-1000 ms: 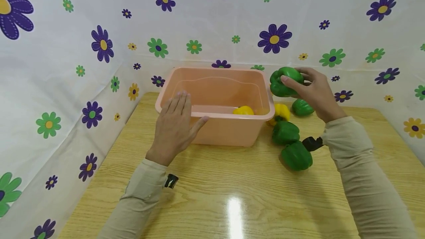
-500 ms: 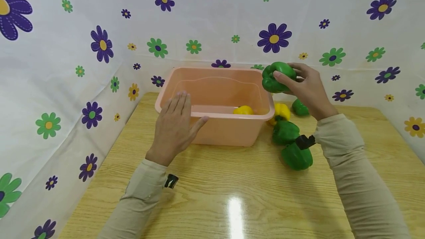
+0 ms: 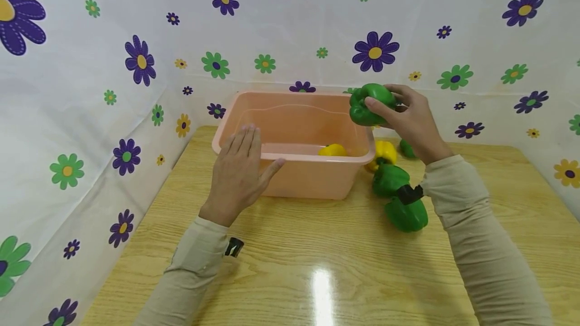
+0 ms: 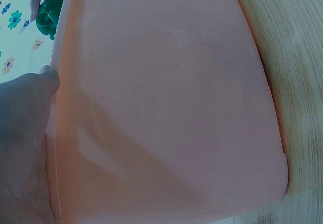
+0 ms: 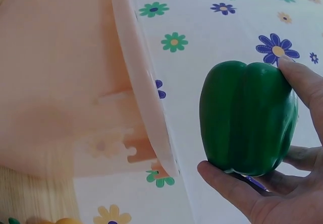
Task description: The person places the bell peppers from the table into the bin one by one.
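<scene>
A pink plastic tub (image 3: 308,180) stands on the wooden table, with a yellow bell pepper (image 3: 333,150) inside at its right. My left hand (image 3: 235,175) rests flat on the tub's near rim, fingers straight and thumb spread; the left wrist view shows the thumb along the rim (image 4: 56,108). A green bell pepper (image 3: 372,104) is held up by my right hand (image 3: 414,119) over the tub's right back corner. In the right wrist view, thumb and fingers pinch this green bell pepper (image 5: 247,118) from opposite sides.
Right of the tub lie a yellow bell pepper (image 3: 385,154) and two green bell peppers (image 3: 390,180) in a row toward me. Another green bell pepper (image 3: 407,149) sits behind, partly hidden by my right hand. A flower-printed cloth (image 3: 254,24) hangs behind the table (image 3: 272,265).
My right hand has moved left and slightly up with the green bell pepper, from beside the tub to over its right edge. The left hand has stayed on the rim.
</scene>
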`<state>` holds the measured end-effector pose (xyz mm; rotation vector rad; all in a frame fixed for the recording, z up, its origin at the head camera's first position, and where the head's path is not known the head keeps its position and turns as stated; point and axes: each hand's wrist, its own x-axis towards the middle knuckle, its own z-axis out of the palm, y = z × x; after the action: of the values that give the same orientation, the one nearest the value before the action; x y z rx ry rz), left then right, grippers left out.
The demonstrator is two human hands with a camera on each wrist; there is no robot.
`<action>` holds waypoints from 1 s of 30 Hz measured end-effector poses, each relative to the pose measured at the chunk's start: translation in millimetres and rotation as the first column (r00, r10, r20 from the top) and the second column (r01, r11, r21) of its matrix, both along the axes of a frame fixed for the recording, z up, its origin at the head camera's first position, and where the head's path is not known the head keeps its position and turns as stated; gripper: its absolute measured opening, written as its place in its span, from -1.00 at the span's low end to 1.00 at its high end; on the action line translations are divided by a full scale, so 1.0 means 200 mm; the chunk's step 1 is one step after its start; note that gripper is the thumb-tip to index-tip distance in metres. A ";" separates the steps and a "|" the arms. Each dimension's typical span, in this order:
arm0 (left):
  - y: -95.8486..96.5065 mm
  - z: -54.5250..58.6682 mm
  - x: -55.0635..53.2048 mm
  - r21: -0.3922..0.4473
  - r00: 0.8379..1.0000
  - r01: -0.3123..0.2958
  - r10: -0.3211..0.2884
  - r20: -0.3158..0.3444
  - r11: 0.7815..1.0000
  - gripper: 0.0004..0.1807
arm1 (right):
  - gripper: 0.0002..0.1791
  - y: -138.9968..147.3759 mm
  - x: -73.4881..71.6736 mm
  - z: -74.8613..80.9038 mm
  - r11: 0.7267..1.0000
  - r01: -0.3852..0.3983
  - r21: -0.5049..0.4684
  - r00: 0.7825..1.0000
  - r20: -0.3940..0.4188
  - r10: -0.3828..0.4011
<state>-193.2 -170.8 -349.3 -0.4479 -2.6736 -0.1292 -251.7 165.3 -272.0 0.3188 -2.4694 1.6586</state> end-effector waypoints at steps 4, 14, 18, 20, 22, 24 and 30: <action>0.00 0.00 0.00 0.002 1.000 0.004 -0.004 0.002 1.000 0.00 | -0.20 -0.01 0.00 0.00 1.000 -0.004 0.003 1.000 0.000 0.004; 0.00 0.00 0.00 0.000 1.000 0.001 -0.001 0.008 1.000 -0.01 | -0.23 -0.03 0.00 0.00 1.000 -0.018 -0.004 1.000 -0.022 0.018; 0.00 0.00 0.00 -0.003 1.000 0.000 0.000 0.008 1.000 0.00 | -0.24 -0.04 0.00 0.00 1.000 -0.021 0.000 0.999 -0.027 0.021; 0.00 0.00 0.00 -0.004 1.000 -0.001 0.001 0.008 1.000 0.00 | -0.24 -0.04 0.00 0.00 1.000 -0.023 0.001 0.999 -0.026 0.023; 0.00 0.00 0.00 -0.001 1.000 -0.001 0.001 0.008 1.000 0.00 | -0.24 -0.05 0.00 0.00 1.000 -0.026 0.002 0.999 -0.026 0.026; 0.00 0.00 0.00 0.001 1.000 -0.001 0.001 0.008 1.000 0.00 | -0.25 -0.06 0.00 0.00 1.000 -0.028 0.003 0.999 -0.025 0.028; 0.00 0.00 -0.01 0.003 1.000 0.003 -0.003 0.002 1.000 0.00 | -0.26 -0.07 0.01 0.01 0.999 -0.036 0.013 0.999 -0.029 0.036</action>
<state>-194.5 -171.7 -350.2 -0.4508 -2.6745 -0.1338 -250.2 151.2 -269.8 0.3882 -2.4685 1.6402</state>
